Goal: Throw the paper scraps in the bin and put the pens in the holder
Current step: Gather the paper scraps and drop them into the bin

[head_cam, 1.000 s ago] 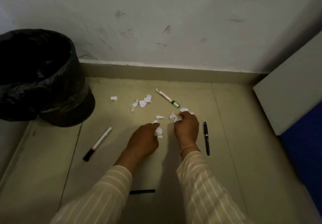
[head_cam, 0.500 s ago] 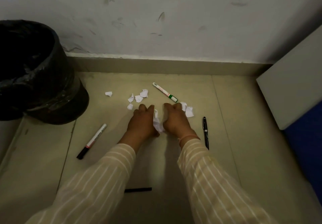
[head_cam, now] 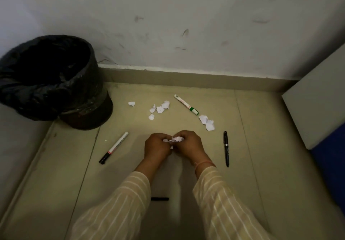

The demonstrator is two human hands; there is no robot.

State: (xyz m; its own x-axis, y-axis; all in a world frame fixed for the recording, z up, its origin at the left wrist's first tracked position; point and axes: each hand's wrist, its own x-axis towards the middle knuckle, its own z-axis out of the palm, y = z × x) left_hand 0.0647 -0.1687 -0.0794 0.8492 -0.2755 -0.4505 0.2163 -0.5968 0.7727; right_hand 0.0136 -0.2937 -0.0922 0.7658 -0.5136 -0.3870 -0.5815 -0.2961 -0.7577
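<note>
Step in hand: scrap collection, roughly half done by my read. Pens untouched. Landmark for everything below: my two hands, pressed together mid-floor.

Nearest me, behind the hands: short black stick-like pen (head_cam: 159, 199) flat on the beige tiled floor (head_cam: 261, 174), between my striped cream sleeves (head_cam: 130, 189).

Hands: left hand (head_cam: 157, 147) and right hand (head_cam: 190, 145) knuckles up, fingers curled inward, touching each other and clamped on a wad of crumpled white paper scraps (head_cam: 174, 139). Wrists bent down, forearms converging. Whether they rest on the floor or sit just above it, can't tell.

Left of the hands: white marker with black cap (head_cam: 113, 147), lying diagonally. Right: glossy black pen with silver bands (head_cam: 226, 148), lying near-straight.

Beyond the hands: two loose white scraps (head_cam: 207, 122) to the right, white marker with green end (head_cam: 186, 104) just past them, cluster of four small white scraps (head_cam: 159, 109), one lone white scrap (head_cam: 131, 103) further left.

Far left: round bin lined with a black plastic bag (head_cam: 93, 82), against the scuffed white wall (head_cam: 186, 25).

Next move, as I judge it: keep the wad compressed so nothing drops, either carry it left to the bin mouth or sweep in the remaining scraps first. No pen holder in view; need to find it.
</note>
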